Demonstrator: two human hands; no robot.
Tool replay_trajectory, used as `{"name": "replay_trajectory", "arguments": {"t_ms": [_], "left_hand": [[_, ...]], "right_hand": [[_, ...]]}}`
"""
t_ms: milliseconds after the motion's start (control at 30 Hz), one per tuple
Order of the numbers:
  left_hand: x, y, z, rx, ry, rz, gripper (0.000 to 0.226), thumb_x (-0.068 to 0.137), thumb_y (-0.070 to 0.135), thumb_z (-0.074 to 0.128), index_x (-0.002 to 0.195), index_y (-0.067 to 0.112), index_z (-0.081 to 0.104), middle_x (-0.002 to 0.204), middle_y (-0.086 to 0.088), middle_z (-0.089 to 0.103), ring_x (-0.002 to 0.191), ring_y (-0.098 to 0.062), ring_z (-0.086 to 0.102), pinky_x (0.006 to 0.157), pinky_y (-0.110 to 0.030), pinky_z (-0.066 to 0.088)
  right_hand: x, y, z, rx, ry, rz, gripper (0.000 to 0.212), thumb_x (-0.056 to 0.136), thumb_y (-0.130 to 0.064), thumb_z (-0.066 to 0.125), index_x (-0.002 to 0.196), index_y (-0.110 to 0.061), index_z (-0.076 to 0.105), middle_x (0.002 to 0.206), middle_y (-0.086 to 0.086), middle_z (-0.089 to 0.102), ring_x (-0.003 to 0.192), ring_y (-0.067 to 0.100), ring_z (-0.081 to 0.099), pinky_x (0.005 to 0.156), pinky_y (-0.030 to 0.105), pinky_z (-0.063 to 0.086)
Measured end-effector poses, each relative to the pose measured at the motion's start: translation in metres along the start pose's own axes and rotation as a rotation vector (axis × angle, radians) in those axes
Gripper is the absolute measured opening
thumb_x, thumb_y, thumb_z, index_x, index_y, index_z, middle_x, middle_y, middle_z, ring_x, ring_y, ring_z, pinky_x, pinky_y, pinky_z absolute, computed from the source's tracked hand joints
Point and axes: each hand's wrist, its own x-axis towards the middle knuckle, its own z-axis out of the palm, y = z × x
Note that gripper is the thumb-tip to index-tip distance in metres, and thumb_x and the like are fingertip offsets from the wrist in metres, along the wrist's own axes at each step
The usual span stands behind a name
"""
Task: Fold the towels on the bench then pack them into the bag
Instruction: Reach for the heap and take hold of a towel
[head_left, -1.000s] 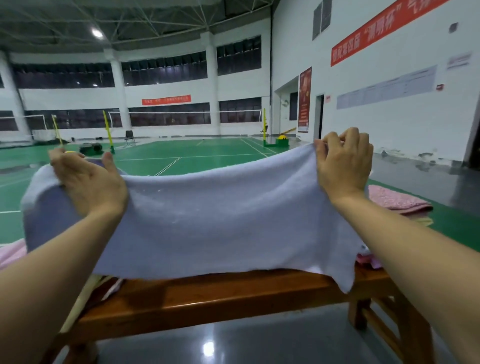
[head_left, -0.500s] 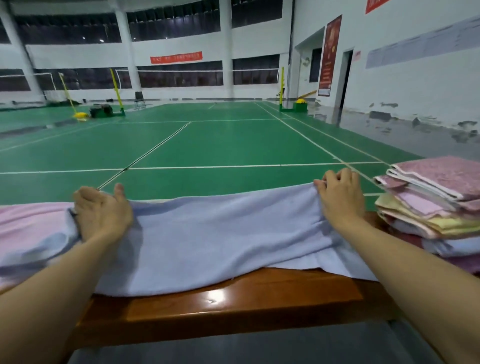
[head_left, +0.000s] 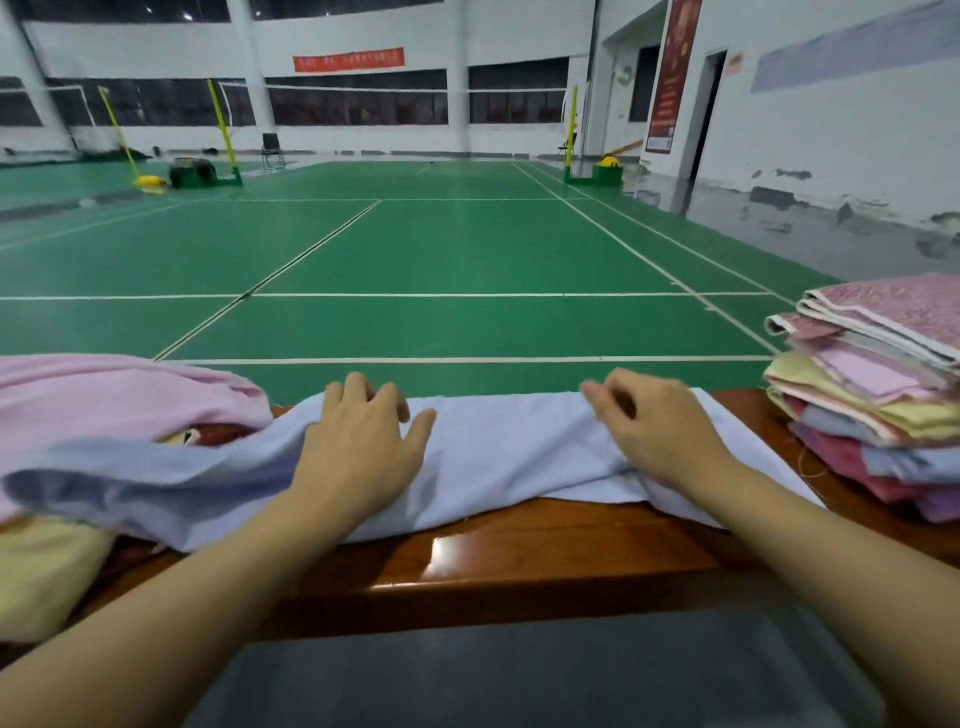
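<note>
While the bench (head_left: 545, 551) edge sits nearest, the blue towel (head_left: 498, 457) lies flat across it. Left hand (head_left: 358, 447) rests spread, palm down, gripping nothing; right hand (head_left: 654, 431) has loosely curled fingers — whether it pinches cloth, cannot tell. Judgement: smooth outward, square the far edge before folding. Folded stack (head_left: 872, 395) right, unfolded pink towel (head_left: 119, 395) left — bag unseen.

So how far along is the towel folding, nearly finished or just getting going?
Partway, it seems. A stack of folded towels already sits at the right end of the bench. In hand is the light blue towel, spread along the bench with the left hand flat on it and the right hand on its far edge. A loose pile of towels at the left looks unfolded. No bag is in view, so packing seems not begun.
</note>
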Motion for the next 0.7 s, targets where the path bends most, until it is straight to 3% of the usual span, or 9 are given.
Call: {"name": "replay_trajectory", "arguments": {"t_ms": [67,133,233,433,533,633,700], "left_hand": [[-0.010,-0.003,-0.001,-0.020,-0.034,0.027,0.037,0.098,0.057,0.045,0.105,0.024,0.060,0.101,0.000,0.042,0.113,-0.028,0.044,0.099,-0.048,0.044],[-0.015,-0.011,-0.003,-0.014,-0.055,0.058,0.036,0.096,0.057,0.047,0.104,0.024,0.060,0.099,0.001,0.044,0.112,-0.028,0.048,0.099,-0.048,0.043],[-0.022,-0.028,-0.006,-0.055,-0.115,0.104,0.035,0.094,0.056,0.051,0.109,0.027,0.061,0.107,0.000,0.054,0.111,-0.024,0.051,0.100,-0.043,0.042],[-0.058,-0.048,-0.017,-0.015,-0.022,0.194,0.021,0.097,0.045,0.056,0.102,0.027,0.065,0.104,0.001,0.058,0.107,-0.024,0.053,0.097,-0.039,0.037],[-0.067,-0.051,-0.010,0.071,-0.079,0.155,0.036,0.098,0.057,0.041,0.115,0.031,0.059,0.123,-0.002,0.057,0.114,-0.023,0.053,0.101,-0.040,0.039],[-0.055,-0.063,-0.011,0.068,-0.179,0.102,0.071,0.086,0.073,0.015,0.127,0.031,0.055,0.136,-0.005,0.054,0.121,-0.026,0.052,0.107,-0.044,0.036],[-0.041,-0.075,-0.014,0.052,-0.245,0.122,0.081,0.081,0.074,0.008,0.128,0.030,0.056,0.140,-0.002,0.054,0.127,-0.023,0.048,0.110,-0.043,0.033]], "right_hand": [[-0.026,-0.009,-0.008,-0.034,-0.245,-0.046,0.038,0.095,-0.054,0.057,0.069,-0.027,0.053,0.066,-0.009,0.054,0.066,0.010,0.051,0.065,0.037,0.044],[-0.044,-0.005,-0.009,-0.059,-0.351,-0.099,0.032,0.089,-0.065,0.056,0.086,-0.034,0.062,0.088,-0.016,0.058,0.086,0.003,0.053,0.077,0.030,0.047],[-0.056,0.006,-0.014,0.085,-0.349,-0.130,0.029,0.086,-0.066,0.060,0.099,-0.040,0.066,0.102,-0.020,0.057,0.102,0.003,0.053,0.089,0.029,0.048],[-0.068,0.007,-0.023,0.110,-0.269,-0.051,0.009,0.089,-0.043,0.072,0.088,-0.035,0.069,0.089,-0.016,0.061,0.086,0.003,0.056,0.075,0.027,0.048],[-0.065,0.006,-0.029,0.147,-0.332,-0.012,0.004,0.091,-0.037,0.073,0.089,-0.034,0.073,0.088,-0.016,0.067,0.086,0.002,0.059,0.076,0.023,0.048],[-0.066,0.011,-0.043,0.176,-0.450,0.013,0.004,0.092,-0.037,0.071,0.089,-0.035,0.073,0.091,-0.020,0.070,0.091,0.000,0.061,0.081,0.024,0.049],[-0.071,0.015,-0.061,0.169,-0.567,0.002,0.005,0.092,-0.038,0.071,0.089,-0.035,0.074,0.093,-0.023,0.071,0.092,0.000,0.063,0.084,0.023,0.050]]}}
